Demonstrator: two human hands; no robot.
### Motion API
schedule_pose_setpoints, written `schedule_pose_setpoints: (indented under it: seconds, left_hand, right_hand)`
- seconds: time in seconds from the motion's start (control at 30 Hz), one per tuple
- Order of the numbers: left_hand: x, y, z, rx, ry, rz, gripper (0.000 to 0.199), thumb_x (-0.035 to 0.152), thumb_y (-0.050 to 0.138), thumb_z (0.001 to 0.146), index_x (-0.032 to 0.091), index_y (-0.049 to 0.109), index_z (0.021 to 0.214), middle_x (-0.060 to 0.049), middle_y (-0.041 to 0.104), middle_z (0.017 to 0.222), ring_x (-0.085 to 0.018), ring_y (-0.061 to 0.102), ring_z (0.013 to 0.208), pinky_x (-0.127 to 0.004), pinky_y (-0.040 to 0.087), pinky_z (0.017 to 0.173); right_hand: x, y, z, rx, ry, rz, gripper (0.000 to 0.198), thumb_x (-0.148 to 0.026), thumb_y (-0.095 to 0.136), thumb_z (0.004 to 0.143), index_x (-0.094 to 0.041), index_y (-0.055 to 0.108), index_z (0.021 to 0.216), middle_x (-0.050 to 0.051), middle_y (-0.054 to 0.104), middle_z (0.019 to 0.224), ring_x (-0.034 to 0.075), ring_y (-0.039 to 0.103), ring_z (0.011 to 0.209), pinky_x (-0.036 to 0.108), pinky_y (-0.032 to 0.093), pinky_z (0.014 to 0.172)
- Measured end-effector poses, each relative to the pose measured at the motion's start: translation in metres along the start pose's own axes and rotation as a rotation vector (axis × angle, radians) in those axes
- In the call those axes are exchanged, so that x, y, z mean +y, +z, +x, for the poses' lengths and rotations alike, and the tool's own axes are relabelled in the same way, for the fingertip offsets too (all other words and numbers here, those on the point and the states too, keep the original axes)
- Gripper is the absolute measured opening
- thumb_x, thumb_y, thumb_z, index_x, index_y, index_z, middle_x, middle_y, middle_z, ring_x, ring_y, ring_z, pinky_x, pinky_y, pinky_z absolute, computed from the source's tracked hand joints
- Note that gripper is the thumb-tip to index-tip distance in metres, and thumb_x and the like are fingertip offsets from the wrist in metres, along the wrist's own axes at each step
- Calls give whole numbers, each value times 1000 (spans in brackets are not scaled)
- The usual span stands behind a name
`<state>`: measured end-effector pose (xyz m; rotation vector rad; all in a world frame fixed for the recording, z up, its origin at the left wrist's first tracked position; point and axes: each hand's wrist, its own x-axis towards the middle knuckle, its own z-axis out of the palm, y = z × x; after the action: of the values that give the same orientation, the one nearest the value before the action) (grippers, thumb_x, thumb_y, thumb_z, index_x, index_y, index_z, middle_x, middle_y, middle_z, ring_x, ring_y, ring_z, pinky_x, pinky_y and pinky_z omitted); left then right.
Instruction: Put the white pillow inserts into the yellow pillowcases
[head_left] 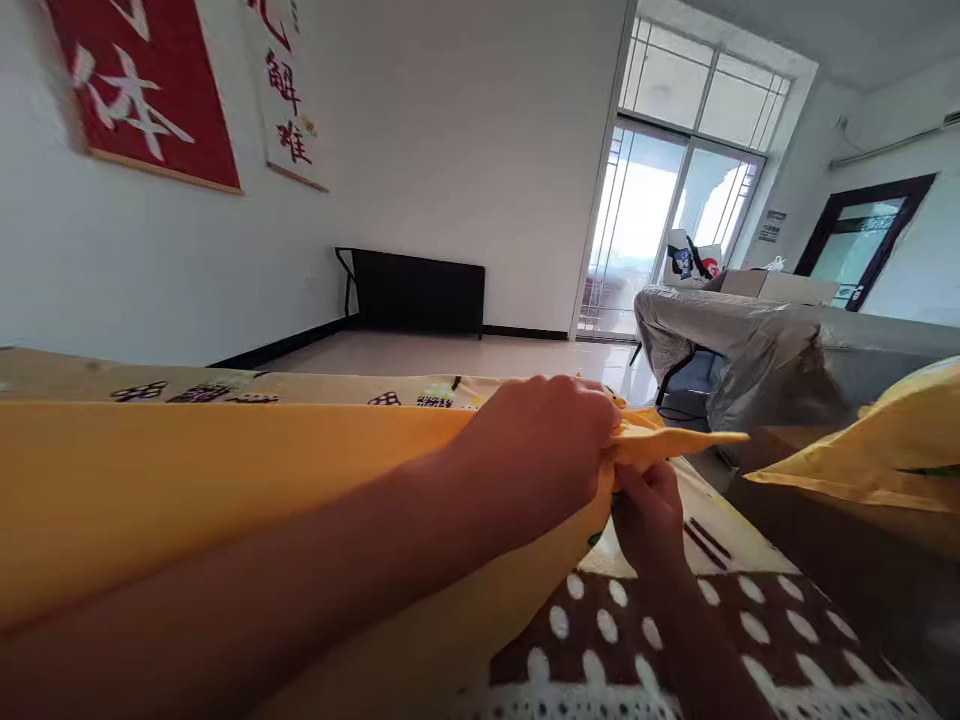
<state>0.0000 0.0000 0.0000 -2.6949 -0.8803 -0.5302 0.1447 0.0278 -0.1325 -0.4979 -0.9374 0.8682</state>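
A long piece of yellow cloth (225, 450) stretches from the left edge of the view to my hands, its upper edge nearly straight. Near the cloth's right end, my left hand (551, 445) is closed with the fingers curled around the fabric. Just below and to the right, my right hand (651, 510) pinches the same cloth close to a corner that sticks out to the right. Beneath lies a patterned sheet (607, 625), cream with brown areas and white spots. The left forearm hides part of the cloth, and the fingertips of my left hand are out of sight.
To the right is another yellow cloth item (885, 440), its pointed corner toward me. Behind it stands a plastic-covered piece of furniture (765, 330) with bags and boxes on top. A black folded panel (416, 290) leans at the far wall, left of a glass door (637, 220).
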Motion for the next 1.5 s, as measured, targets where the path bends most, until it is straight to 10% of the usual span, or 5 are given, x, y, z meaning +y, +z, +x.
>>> schedule_pose_setpoints:
  seconds: [0.43,0.97,1.23,1.5]
  left_hand:
    - [8,16,6,148,145,58,18,23,48,86,18,50,69,2,52,58,-12,32,45,-26,16,45]
    - [12,16,3,75,215,10,13,6,46,77,17,45,71,1,58,69,-12,45,50,-27,19,43]
    - [16,8,2,47,69,133,10,25,56,76,17,55,69,-2,59,63,-18,55,53,-27,30,46]
    - [-7,9,9,51,-67,261,15,13,46,76,20,60,77,-2,61,63,-18,57,54,-26,29,49]
  right_hand:
    - [-6,-20,-3,168,-101,-345,31,-38,73,66,-13,57,60,-2,53,51,9,45,47,20,38,43]
    - [-10,-20,-8,-20,-210,-399,11,-22,71,64,-16,66,72,1,65,68,15,58,63,26,48,56]
    - [-13,-14,0,195,-240,-176,20,-22,72,65,-18,67,84,2,67,78,16,61,74,32,50,73]
    - [24,-26,15,-230,-18,-200,29,-36,71,67,-20,62,90,3,65,81,17,60,74,31,50,70]
